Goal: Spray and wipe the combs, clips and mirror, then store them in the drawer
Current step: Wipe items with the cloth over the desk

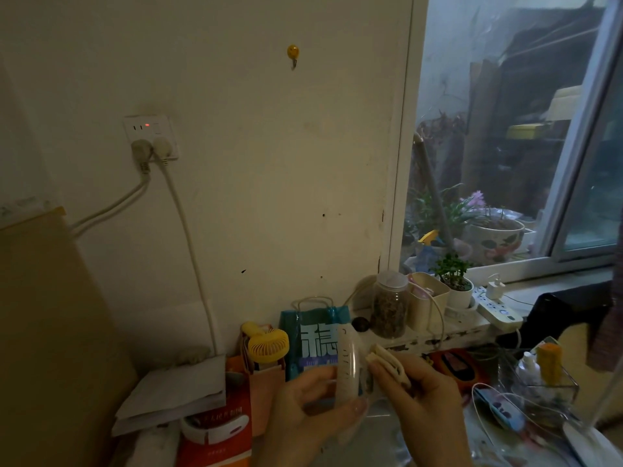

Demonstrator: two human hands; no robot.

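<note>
Comb (347, 362), pale and translucent, upright above the cluttered surface (387, 433), gripped by left hand (313, 409) with curled fingers, right hand (421, 396) pinching folded cloth (387, 362) against its edge

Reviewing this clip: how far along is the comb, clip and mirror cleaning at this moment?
Nothing shows as finished: no drawer, clips or mirror are in view. In hand: the left hand holds a pale comb upright while the right hand presses a folded cloth against its edge, so wiping is under way. Remaining items and storing look left.
</note>
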